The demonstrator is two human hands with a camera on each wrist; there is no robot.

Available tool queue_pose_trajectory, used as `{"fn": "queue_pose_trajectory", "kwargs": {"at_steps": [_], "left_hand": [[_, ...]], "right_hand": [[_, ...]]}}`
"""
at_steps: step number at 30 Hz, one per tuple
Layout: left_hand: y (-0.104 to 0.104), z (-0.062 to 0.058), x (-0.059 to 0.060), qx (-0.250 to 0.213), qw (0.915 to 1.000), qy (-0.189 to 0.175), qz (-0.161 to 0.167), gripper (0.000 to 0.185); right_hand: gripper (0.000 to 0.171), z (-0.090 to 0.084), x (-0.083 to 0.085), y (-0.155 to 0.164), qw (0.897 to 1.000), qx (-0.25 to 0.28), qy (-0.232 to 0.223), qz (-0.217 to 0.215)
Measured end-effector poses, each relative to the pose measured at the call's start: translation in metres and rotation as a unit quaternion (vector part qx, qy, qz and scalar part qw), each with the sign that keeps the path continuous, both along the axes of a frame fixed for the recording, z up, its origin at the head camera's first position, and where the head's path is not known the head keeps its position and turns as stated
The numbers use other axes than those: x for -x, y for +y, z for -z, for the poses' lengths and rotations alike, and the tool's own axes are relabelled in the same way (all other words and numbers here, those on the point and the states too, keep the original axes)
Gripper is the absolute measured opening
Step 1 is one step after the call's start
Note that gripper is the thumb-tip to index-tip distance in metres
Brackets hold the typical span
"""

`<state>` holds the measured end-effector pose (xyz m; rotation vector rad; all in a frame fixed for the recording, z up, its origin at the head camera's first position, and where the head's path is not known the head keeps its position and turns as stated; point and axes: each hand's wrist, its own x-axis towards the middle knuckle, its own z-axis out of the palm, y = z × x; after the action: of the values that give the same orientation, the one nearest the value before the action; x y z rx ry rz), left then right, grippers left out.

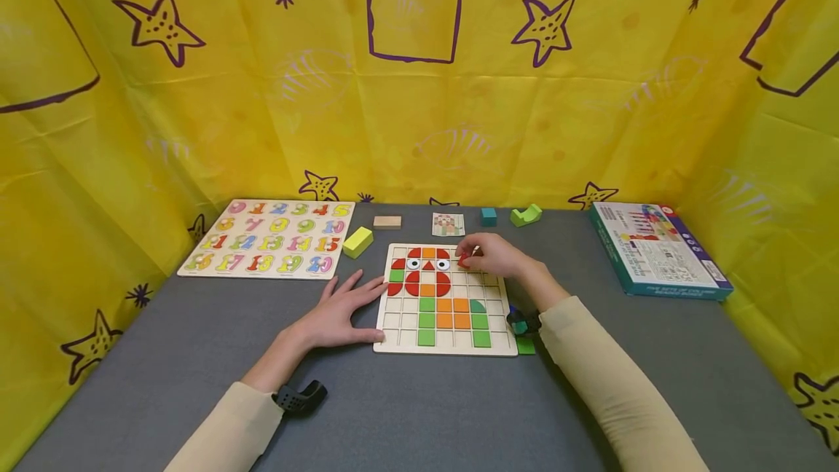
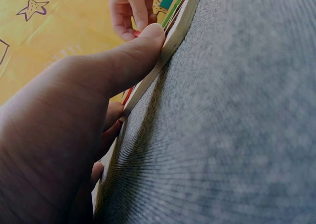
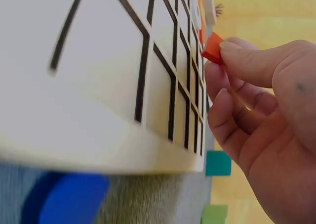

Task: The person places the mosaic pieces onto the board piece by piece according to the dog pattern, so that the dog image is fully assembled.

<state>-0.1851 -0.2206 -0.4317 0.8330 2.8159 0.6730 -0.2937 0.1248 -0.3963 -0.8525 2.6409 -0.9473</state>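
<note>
A wooden grid board (image 1: pixel 400 345) lies on the table, with red, orange, green and eye-marked tiles set in its squares. Between thumb and fingertips, my right hand (image 1: pixel 494 255) pinches a small red tile (image 3: pixel 213 48) close over the board's upper right part. My left hand (image 1: pixel 333 319) rests at the board's left edge, fingers spread and the thumb (image 2: pixel 140 51) touching the lower left rim. In the middle of the grid, orange tiles (image 1: pixel 453 313) sit between two green columns. A red semicircle tile (image 1: pixel 443 284) lies higher up.
A number puzzle board (image 1: pixel 262 268) stands left, near a yellow block (image 1: pixel 357 242) and a wooden block (image 1: pixel 387 222). Behind the grid are a picture card (image 1: pixel 448 224), a teal cube (image 1: pixel 489 217) and a green curved block (image 1: pixel 526 215). A box (image 1: pixel 662 250) lies right; a green tile (image 1: pixel 526 346) peeks out by my right wrist.
</note>
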Motion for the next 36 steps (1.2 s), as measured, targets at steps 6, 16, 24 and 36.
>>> {"fn": "queue_pose_trajectory", "kwargs": {"at_steps": [6, 16, 24, 36], "left_hand": [[0.0, 0.0, 0.0, -0.003, 1.0, 0.0, 0.001, 0.095], [0.0, 0.0, -0.001, -0.001, 1.0, 0.001, 0.001, 0.095], [0.0, 0.001, 0.0, 0.001, 1.0, 0.003, 0.001, 0.095], [-0.001, 0.001, 0.0, 0.001, 1.0, 0.003, -0.001, 0.095]], "right_hand": [[0.014, 0.002, 0.004, -0.011, 1.0, -0.031, 0.001, -0.007], [0.015, 0.002, 0.006, -0.019, 0.998, -0.057, 0.003, -0.002], [0.013, 0.002, 0.003, -0.02, 0.998, -0.067, -0.006, 0.017], [0.019, -0.002, -0.002, -0.007, 0.999, -0.046, -0.013, 0.009]]}}
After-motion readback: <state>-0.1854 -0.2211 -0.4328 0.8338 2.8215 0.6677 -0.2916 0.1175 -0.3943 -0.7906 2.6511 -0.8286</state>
